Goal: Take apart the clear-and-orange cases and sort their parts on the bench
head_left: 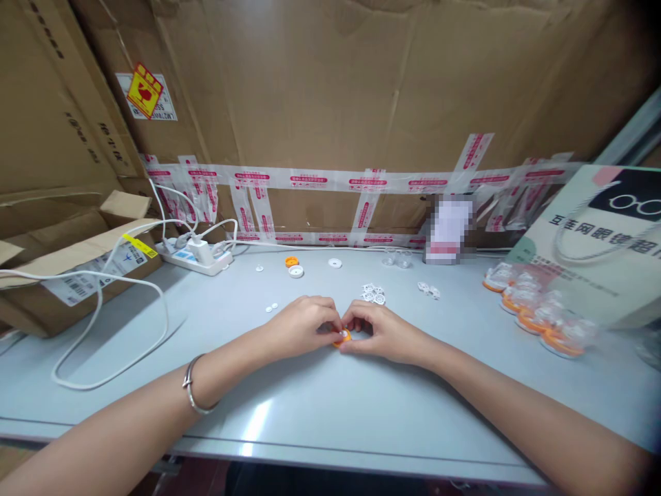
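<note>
Just above the table, at the middle of the view, my left hand (308,325) and my right hand (381,333) meet around a small round orange piece (339,342) with a white part in it. The fingers of both hands close on it and partly cover it. Beyond my hands lie several white spoked pieces (374,294) and a smaller group of white pieces (429,290). To the left of these are an orange ring (292,262), a white ring (296,272), a white disc (335,263) and two small white discs (271,307).
Several clear-domed pieces with orange bases (534,320) stand in a row beside a paper bag (583,255) at right. Clear cups (396,259) stand at the back. A power strip (199,258), a looping white cable (166,313) and an open cardboard box (77,269) occupy the left.
</note>
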Demonstrator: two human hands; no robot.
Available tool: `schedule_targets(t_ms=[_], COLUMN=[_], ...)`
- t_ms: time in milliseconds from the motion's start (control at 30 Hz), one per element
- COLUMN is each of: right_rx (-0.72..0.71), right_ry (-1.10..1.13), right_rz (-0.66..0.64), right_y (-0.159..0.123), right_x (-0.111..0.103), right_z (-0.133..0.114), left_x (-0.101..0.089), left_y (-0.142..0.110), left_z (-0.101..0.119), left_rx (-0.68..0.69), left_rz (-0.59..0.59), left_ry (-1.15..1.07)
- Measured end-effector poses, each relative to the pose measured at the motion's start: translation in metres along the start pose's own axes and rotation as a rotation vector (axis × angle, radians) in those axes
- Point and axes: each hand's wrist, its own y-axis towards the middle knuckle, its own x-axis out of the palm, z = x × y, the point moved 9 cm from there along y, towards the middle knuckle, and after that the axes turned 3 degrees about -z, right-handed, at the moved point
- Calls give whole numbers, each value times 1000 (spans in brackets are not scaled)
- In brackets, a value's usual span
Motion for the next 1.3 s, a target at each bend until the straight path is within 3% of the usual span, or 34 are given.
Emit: schedule_targets(t_ms=[267,433,833,933,1000,1100,1200,1300], right_rx=[63,69,74,70,70,73,71,72], right_ry=[6,-6,-8,-2,4,9,10,11], right_rz=[31,31,70,79,85,92,87,79], right_y=[1,1,1,1,0,-1,-1,-1], right_x=[3,4,2,2,2,1,1,1], right_z=[2,1,1,1,1,1,2,1], left_x=[-2,4,0,-3,-14,-48,-82,-91], left_y=[0,3,2,0,-4,-15,-34,-48], left_z=[-8,-16,-1,-2,-6,-24,-62,-97], left_rx=[-117,-229,-227,-270,-271,-284,-414,-559], left_rz=[-50,-96,-82,-69,-38,67,102,-5], left_ry=[55,-30,318,263,142,55,199,452])
